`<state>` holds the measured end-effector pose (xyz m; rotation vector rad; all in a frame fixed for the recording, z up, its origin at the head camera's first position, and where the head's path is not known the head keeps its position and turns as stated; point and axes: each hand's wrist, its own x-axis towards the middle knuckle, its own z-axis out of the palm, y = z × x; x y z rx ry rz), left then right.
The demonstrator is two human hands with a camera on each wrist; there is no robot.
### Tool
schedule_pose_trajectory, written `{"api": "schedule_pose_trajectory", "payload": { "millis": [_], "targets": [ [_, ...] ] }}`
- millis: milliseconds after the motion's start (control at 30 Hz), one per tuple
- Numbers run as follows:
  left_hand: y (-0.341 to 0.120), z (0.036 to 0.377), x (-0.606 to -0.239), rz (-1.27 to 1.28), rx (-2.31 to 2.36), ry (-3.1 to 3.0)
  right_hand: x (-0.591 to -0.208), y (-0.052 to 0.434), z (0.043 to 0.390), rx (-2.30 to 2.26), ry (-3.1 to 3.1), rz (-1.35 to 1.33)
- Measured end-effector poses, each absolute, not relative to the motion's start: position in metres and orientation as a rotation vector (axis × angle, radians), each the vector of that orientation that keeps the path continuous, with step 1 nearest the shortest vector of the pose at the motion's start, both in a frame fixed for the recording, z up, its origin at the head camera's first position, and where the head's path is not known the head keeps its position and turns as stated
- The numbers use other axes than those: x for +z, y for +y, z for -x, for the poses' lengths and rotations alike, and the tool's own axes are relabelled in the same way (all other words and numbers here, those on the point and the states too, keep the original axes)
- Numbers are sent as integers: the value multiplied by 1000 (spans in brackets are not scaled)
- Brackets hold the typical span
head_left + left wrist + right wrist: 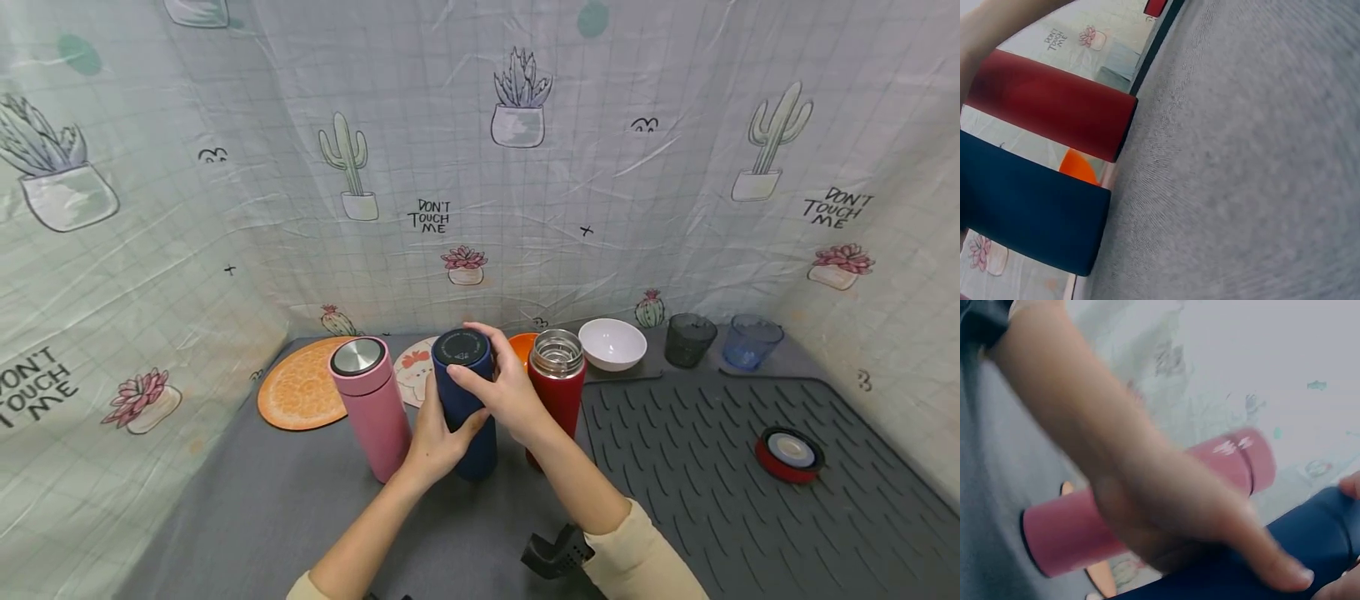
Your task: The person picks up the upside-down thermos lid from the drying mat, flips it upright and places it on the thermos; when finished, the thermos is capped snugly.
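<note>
A dark blue thermos (pixel 478 454) stands upright on the grey table, its black-topped lid (pixel 462 347) on. My left hand (pixel 435 443) grips the upper body from the left side. From the right, my right hand (pixel 512 390) holds the lid between thumb and fingers. In the right wrist view the left thumb lies across the blue thermos (pixel 1300 534). Just left of it is a pink thermos (pixel 372 412) with a steel-topped lid. To the right, partly behind my right hand, stands a red thermos (pixel 558 396), its steel mouth uncovered.
An upturned red lid (pixel 789 456) lies on the ribbed dark mat (pixel 675 467) at right. Along the back are an orange-slice placemat (pixel 300 387), a round patterned mat (pixel 411 379), an orange bowl (pixel 521 342), a white bowl (pixel 612 345), a black cup (pixel 688 340) and a blue cup (pixel 751 342).
</note>
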<state>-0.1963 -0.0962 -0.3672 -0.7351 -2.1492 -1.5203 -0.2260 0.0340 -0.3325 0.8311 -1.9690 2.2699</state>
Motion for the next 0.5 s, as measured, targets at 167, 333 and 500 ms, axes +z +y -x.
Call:
{"api": "schedule_pose_trajectory", "payload": {
  "millis": [167,333,500],
  "targets": [
    [-100,202,-375,716,-1467,-2174,-325,37,217,2165,-2051,-828],
    [-105,211,-383,664,-1456,-2215,-317,41,209,1899,-2060,-892],
    [-109,205,-371,661,-1374,-2186,-310,51,199,1703,-2028,-976]
  ]
}}
